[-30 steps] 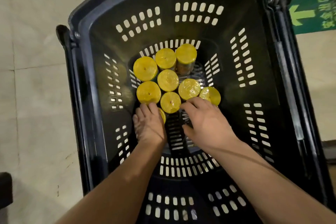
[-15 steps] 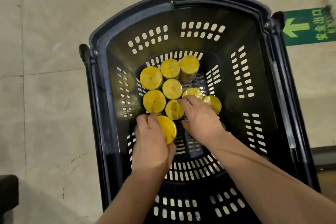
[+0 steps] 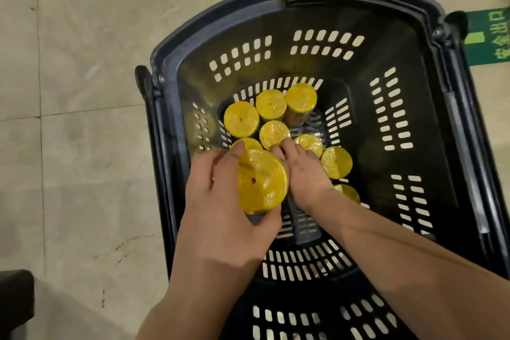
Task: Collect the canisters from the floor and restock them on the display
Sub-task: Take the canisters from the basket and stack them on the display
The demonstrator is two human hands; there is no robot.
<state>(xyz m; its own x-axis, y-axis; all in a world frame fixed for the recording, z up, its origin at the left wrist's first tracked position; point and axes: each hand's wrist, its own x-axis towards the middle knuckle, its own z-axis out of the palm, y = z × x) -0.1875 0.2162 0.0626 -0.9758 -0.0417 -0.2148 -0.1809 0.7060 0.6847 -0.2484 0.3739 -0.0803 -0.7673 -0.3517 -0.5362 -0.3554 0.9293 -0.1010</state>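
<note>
Several yellow-lidded canisters [image 3: 241,119] stand upright on the floor of a black plastic shopping basket [image 3: 317,0]. My left hand [image 3: 218,201] grips one canister [image 3: 260,182] around its body and holds it raised above the others, its lid facing the camera. My right hand [image 3: 300,171] is down among the standing canisters, its fingers curled over one whose lid is hidden beneath the hand. More lids show beside that hand, such as a canister lid [image 3: 336,161] to its right.
The basket stands on beige floor tiles [image 3: 82,63]. A folded basket handle [image 3: 466,146] runs along its right side. A green floor sign [image 3: 488,38] lies at the upper right. A dark object [image 3: 13,301] sits at the lower left corner.
My left hand has lifted its canister up out of the cluster toward the camera. My right hand has reached further in and closed over another canister. The view has shifted.
</note>
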